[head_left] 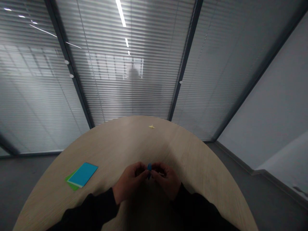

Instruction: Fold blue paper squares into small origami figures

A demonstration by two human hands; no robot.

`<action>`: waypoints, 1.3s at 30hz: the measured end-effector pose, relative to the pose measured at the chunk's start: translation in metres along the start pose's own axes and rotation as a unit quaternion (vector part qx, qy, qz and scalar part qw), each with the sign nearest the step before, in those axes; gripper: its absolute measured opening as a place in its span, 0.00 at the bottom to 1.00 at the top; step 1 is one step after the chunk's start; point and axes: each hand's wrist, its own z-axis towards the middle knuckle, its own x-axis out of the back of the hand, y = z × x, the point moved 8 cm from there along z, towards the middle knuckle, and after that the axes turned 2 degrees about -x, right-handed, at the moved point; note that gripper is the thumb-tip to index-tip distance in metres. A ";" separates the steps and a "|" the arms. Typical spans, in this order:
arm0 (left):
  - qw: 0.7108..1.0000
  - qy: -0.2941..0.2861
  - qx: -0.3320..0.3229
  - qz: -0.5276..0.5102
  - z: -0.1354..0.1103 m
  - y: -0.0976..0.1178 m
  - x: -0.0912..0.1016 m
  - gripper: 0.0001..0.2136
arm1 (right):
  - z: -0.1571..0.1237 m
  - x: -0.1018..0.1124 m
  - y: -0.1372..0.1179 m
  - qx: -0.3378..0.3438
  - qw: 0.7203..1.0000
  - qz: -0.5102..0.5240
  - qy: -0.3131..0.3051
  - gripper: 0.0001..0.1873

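Between my two hands, low over the near middle of the table, is a small piece of folded blue paper (149, 166). My left hand (131, 178) pinches it from the left with thumb and forefinger. From the right, my right hand (167, 178) pinches it in the same way. The fingertips nearly meet around the paper and hide much of it, so its folded shape is hard to make out.
Blue and green paper sheets (83, 175) lie stacked on the left of the round wooden table (192, 154). Near the far edge sits a small yellow folded paper figure (151, 126). Glass panels with blinds (134, 99) stand behind, and a white wall (264, 122) is on the right.
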 end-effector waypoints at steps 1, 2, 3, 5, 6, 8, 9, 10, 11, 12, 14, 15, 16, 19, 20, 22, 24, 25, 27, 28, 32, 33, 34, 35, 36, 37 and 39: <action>1.000 0.000 -0.003 0.003 0.000 0.001 0.000 0.14 | 0.000 0.000 0.001 -0.004 1.000 0.000 0.002 0.13; 1.000 0.002 -0.004 0.006 0.000 0.002 0.000 0.14 | 0.000 0.001 0.003 -0.009 1.000 -0.002 0.007 0.13; 1.000 0.005 -0.005 0.010 -0.001 0.003 0.000 0.13 | 0.000 0.002 0.004 -0.014 1.000 -0.007 0.014 0.12; 1.000 0.010 -0.004 0.026 -0.001 0.004 0.001 0.12 | 0.000 0.002 0.004 -0.016 1.000 -0.016 0.022 0.11; 0.999 0.011 -0.002 0.035 -0.002 0.005 0.001 0.12 | 0.000 0.002 0.003 -0.013 1.000 -0.019 0.020 0.10; 0.999 0.008 0.000 0.051 -0.002 0.006 0.000 0.12 | 0.000 0.000 0.000 -0.007 1.000 -0.026 0.013 0.09; 0.998 0.007 0.001 0.055 -0.002 0.006 0.000 0.12 | 0.000 0.000 -0.001 -0.005 1.000 -0.027 0.009 0.08; 0.998 0.005 0.002 0.057 -0.002 0.006 -0.001 0.12 | 0.000 -0.001 -0.002 -0.004 1.000 -0.028 0.005 0.08; 0.998 0.005 0.003 0.058 -0.002 0.005 -0.001 0.12 | -0.001 -0.002 -0.003 -0.004 1.000 -0.029 0.003 0.07; 0.998 0.006 0.005 0.057 -0.002 0.004 0.000 0.13 | -0.001 -0.002 -0.004 -0.004 1.000 -0.029 0.004 0.07; 0.999 0.008 0.007 0.049 -0.001 0.002 0.000 0.13 | -0.001 -0.002 -0.004 -0.004 1.000 -0.023 0.006 0.08; 0.999 0.009 0.008 0.045 0.000 0.000 0.001 0.13 | -0.001 -0.001 -0.004 -0.004 1.000 -0.019 0.006 0.08; 0.999 0.008 0.009 0.042 0.000 -0.001 0.001 0.14 | -0.001 -0.001 -0.003 -0.002 1.000 -0.015 0.008 0.09; 0.999 0.007 0.012 0.041 0.001 -0.003 0.002 0.15 | -0.001 -0.002 -0.002 0.007 1.000 -0.002 0.004 0.09; 0.999 0.008 0.014 0.041 0.001 -0.003 0.002 0.15 | -0.001 -0.002 -0.002 0.009 1.000 -0.001 0.004 0.10; 0.999 0.009 0.016 0.043 0.000 -0.002 0.003 0.15 | 0.000 -0.002 -0.001 0.010 1.000 -0.008 0.003 0.10; 0.999 0.008 0.009 0.049 -0.001 -0.001 0.003 0.15 | 0.000 -0.002 0.000 0.007 1.000 -0.016 0.006 0.11; 0.999 0.005 0.005 0.051 -0.001 0.000 0.003 0.15 | 0.000 -0.002 0.000 0.006 1.000 -0.019 0.006 0.11; 0.999 -0.001 0.000 0.053 -0.001 0.000 0.002 0.15 | 0.000 -0.002 0.000 0.004 1.000 -0.018 0.005 0.11; 0.999 -0.004 0.001 0.051 -0.002 0.000 0.002 0.15 | 0.000 -0.001 0.000 0.002 1.000 -0.018 0.006 0.11; 0.999 -0.014 0.008 0.038 -0.002 0.002 -0.001 0.15 | -0.001 0.002 -0.002 0.009 0.999 -0.028 0.019 0.12; 0.999 -0.017 0.009 0.036 -0.002 0.003 -0.002 0.14 | -0.002 0.002 -0.003 0.016 0.999 -0.031 0.019 0.12; 0.999 -0.019 0.010 0.036 -0.002 0.003 -0.002 0.14 | -0.002 0.002 -0.004 0.024 0.999 -0.033 0.019 0.11; 0.999 -0.022 0.009 0.036 -0.002 0.004 -0.002 0.14 | -0.002 0.001 -0.005 0.028 0.999 -0.034 0.016 0.11; 0.999 -0.024 0.007 0.035 -0.002 0.004 -0.002 0.14 | -0.003 0.000 -0.006 0.030 0.999 -0.031 0.012 0.11; 0.999 -0.027 0.004 0.033 -0.002 0.005 -0.002 0.14 | -0.003 -0.001 -0.006 0.029 0.999 -0.026 0.008 0.12; 0.999 -0.030 -0.001 0.026 -0.001 0.005 -0.001 0.14 | -0.003 -0.003 -0.006 0.025 1.000 -0.015 -0.006 0.13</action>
